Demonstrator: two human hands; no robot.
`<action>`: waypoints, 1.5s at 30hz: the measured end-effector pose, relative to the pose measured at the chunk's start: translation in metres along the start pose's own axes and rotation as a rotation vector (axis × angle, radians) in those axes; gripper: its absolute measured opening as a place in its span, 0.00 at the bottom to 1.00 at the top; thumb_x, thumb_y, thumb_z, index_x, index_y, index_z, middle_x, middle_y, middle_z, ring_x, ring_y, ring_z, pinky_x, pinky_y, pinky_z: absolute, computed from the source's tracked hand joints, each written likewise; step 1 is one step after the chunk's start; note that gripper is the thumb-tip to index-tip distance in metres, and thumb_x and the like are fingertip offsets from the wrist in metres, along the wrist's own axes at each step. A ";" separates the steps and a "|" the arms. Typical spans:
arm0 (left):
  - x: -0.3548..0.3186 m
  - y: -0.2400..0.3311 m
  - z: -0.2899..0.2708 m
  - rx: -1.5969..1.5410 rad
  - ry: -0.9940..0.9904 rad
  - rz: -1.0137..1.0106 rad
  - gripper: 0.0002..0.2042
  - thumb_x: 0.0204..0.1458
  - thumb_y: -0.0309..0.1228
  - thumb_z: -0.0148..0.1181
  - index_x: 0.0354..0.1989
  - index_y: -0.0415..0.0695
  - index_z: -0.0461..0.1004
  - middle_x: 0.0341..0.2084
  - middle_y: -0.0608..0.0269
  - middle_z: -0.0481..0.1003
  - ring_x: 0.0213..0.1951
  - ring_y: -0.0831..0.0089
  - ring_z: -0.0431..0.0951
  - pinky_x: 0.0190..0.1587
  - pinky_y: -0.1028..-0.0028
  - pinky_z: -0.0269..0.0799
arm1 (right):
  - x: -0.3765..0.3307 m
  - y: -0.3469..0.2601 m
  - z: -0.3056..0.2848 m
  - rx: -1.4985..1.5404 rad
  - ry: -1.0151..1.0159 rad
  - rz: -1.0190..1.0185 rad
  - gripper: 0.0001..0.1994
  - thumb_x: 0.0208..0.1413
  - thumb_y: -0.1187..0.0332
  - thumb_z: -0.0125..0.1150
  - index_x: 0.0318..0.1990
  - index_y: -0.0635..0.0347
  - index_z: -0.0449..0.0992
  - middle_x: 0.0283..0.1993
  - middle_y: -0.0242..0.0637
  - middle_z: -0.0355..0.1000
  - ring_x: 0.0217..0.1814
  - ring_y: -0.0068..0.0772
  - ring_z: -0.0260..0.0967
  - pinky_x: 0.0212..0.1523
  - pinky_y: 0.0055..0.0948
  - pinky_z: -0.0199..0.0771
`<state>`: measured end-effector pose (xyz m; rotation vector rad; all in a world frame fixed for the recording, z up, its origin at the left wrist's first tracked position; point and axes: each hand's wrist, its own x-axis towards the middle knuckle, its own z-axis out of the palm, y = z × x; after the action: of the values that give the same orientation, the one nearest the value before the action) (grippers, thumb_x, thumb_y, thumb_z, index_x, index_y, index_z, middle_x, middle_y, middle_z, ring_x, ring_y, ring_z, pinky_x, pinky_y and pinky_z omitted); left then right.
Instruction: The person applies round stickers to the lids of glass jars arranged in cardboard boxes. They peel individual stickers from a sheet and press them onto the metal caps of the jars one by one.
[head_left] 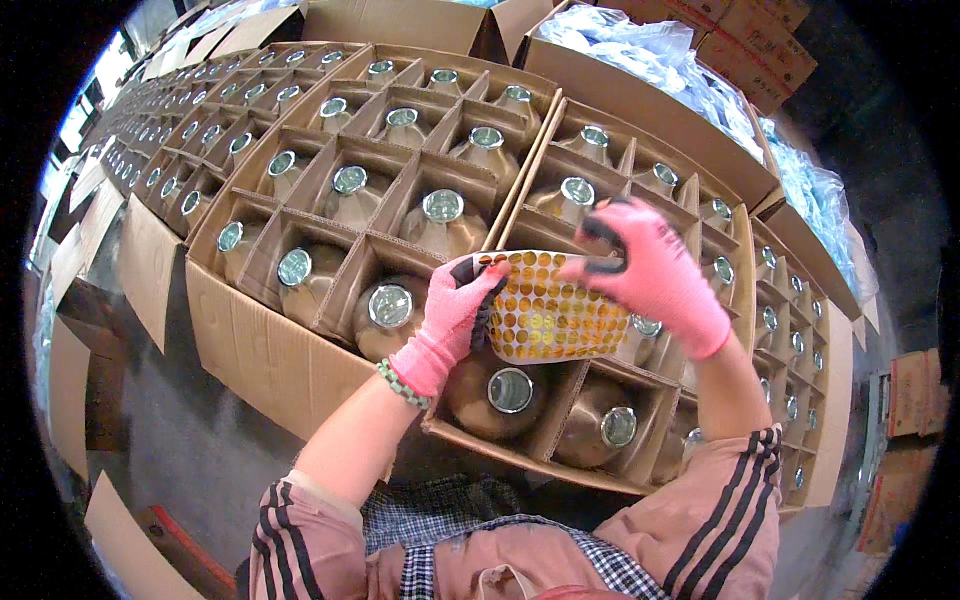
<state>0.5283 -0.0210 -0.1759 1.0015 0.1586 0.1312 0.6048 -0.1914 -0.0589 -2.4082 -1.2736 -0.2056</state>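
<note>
A sheet of round gold stickers (540,318) is pinched at its upper left corner in my left hand (450,312), over the carton's dividers. My right hand (655,268) hangs over the sheet's right side, fingers curved and apart from the thumb, which crosses the sheet's upper edge. Both hands wear pink gloves with black-coated fingers. Beneath them stand glass bottles with round mouths, each in its own compartment: one bottle (505,395) is just below the sheet, another (390,310) left of my left wrist. The sheet and hands partly hide the bottles behind.
Open cardboard cartons (260,345) with divided cells of bottles stand side by side, rows stretching far left. Clear plastic bags (640,60) fill a carton behind. Stacked boxes (755,50) rise at the back right, more boxes (915,395) at the right. Carton flaps (150,270) jut out on the left.
</note>
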 end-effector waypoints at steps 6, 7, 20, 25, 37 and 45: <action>0.001 -0.002 0.001 0.005 -0.017 0.016 0.08 0.43 0.28 0.58 0.32 0.39 0.72 0.25 0.69 0.72 0.27 0.82 0.70 0.31 0.82 0.67 | -0.005 -0.007 0.011 0.122 0.012 0.120 0.11 0.37 0.67 0.59 0.18 0.66 0.65 0.22 0.47 0.64 0.29 0.48 0.61 0.31 0.37 0.61; 0.001 -0.001 0.001 -0.008 -0.023 0.015 0.08 0.43 0.28 0.58 0.32 0.39 0.72 0.25 0.69 0.72 0.27 0.82 0.70 0.31 0.82 0.67 | -0.005 -0.010 0.010 0.119 -0.002 0.124 0.11 0.37 0.67 0.58 0.18 0.66 0.65 0.22 0.47 0.64 0.29 0.48 0.61 0.31 0.38 0.61; 0.002 -0.007 -0.004 -0.057 -0.042 0.037 0.08 0.43 0.27 0.56 0.33 0.39 0.72 0.25 0.70 0.72 0.26 0.83 0.69 0.30 0.82 0.65 | -0.008 -0.019 0.015 0.154 -0.027 0.200 0.10 0.42 0.66 0.56 0.24 0.66 0.69 0.25 0.50 0.66 0.32 0.50 0.63 0.33 0.38 0.63; -0.001 0.000 0.001 -0.002 -0.029 0.028 0.08 0.43 0.28 0.57 0.32 0.39 0.72 0.24 0.70 0.71 0.25 0.84 0.68 0.30 0.83 0.65 | -0.012 -0.017 0.017 0.088 0.022 0.137 0.10 0.41 0.66 0.57 0.24 0.65 0.69 0.24 0.50 0.65 0.30 0.50 0.62 0.32 0.38 0.62; -0.002 0.001 0.003 -0.071 0.002 0.011 0.09 0.45 0.30 0.57 0.32 0.38 0.71 0.24 0.68 0.72 0.25 0.82 0.70 0.29 0.81 0.68 | -0.008 -0.012 0.022 0.074 0.142 -0.084 0.06 0.37 0.69 0.58 0.25 0.60 0.70 0.26 0.41 0.68 0.33 0.43 0.65 0.38 0.35 0.62; -0.002 0.001 0.002 -0.145 -0.022 0.009 0.09 0.45 0.29 0.57 0.33 0.38 0.71 0.25 0.67 0.72 0.27 0.80 0.71 0.31 0.80 0.69 | -0.012 -0.009 0.030 -0.111 0.262 -0.231 0.07 0.36 0.70 0.59 0.27 0.57 0.70 0.28 0.37 0.68 0.40 0.39 0.64 0.42 0.37 0.60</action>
<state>0.5263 -0.0220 -0.1737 0.8593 0.1229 0.1385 0.5891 -0.1837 -0.0877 -2.2265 -1.4435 -0.6518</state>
